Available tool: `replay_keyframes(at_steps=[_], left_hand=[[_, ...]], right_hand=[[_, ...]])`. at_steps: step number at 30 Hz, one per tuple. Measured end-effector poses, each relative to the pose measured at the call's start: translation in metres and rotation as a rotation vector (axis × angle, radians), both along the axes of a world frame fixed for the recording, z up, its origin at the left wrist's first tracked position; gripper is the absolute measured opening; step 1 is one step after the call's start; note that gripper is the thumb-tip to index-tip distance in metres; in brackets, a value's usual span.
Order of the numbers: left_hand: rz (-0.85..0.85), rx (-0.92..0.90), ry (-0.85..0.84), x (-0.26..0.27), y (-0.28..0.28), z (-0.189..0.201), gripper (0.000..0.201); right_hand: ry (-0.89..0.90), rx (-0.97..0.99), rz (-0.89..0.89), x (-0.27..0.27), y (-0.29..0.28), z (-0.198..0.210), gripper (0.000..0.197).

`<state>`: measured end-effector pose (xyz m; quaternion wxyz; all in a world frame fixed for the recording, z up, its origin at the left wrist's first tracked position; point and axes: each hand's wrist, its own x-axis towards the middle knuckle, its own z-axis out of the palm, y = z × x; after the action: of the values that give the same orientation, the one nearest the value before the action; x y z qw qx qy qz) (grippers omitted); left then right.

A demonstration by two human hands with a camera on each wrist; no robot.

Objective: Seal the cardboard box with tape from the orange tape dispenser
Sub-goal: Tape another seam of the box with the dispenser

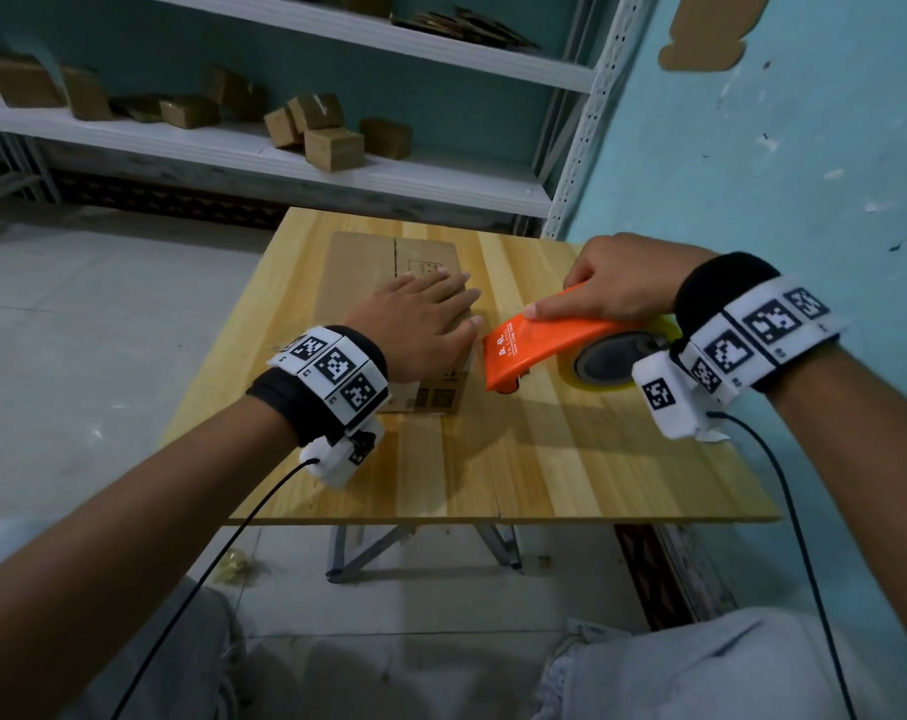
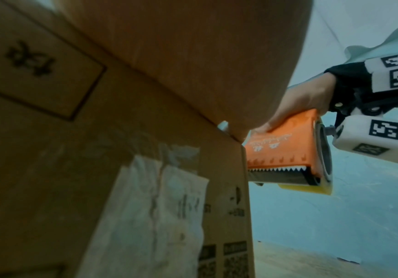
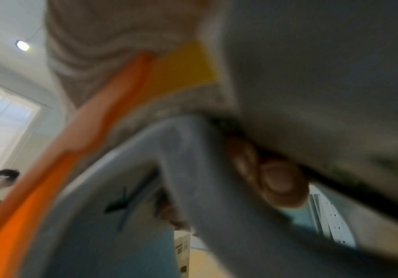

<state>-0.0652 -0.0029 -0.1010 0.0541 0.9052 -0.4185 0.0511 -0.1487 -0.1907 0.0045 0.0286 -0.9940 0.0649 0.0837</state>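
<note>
The cardboard box (image 1: 389, 283) sat at centre frame in the head view, on the wooden table (image 1: 545, 459), its flaps down and its centre seam running up the frame, away from the person; no tape showed along that seam, though the near part was hidden. The left hand (image 1: 420, 324) lay flat on the box top, fingers straight and together, pressing the flaps; the right hand (image 1: 617, 283), right of centre, had its fingers curled over the orange tape dispenser (image 1: 539, 345), gripping it just beside the box's right edge.

The dispenser's long axis ran across the frame, roll at the right, toothed blade (image 2: 286, 169) pointing left at the box, as the left wrist view showed; that lay crosswise to the seam.

The likely trouble: if the dispenser were not turned along the seam, the strip would land askew; if the flat hand eased off, the flaps could spring up or the box slide under the pull; the blade also pointed towards the left hand's fingers and might catch them.
</note>
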Motion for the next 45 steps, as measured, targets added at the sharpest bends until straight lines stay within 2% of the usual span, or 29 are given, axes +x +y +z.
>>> replay_keyframes(at_steps=[16, 35, 41, 45], left_hand=[[0.007, -0.005, -0.003, -0.001, 0.001, 0.001, 0.057], [0.0, -0.019, -0.003, 0.0, 0.001, -0.001, 0.057], [-0.001, -0.021, -0.001, 0.002, 0.0, -0.002, 0.057], [-0.007, 0.006, -0.009, 0.001, 0.0, -0.001, 0.058]], right_hand=[[0.123, -0.1, -0.012, 0.02, 0.007, 0.02, 0.057], [0.097, 0.072, -0.047, 0.002, -0.016, 0.019, 0.056], [0.085, -0.01, -0.052, 0.003, -0.003, 0.018, 0.057], [0.056, -0.19, 0.022, 0.007, 0.021, 0.015, 0.056]])
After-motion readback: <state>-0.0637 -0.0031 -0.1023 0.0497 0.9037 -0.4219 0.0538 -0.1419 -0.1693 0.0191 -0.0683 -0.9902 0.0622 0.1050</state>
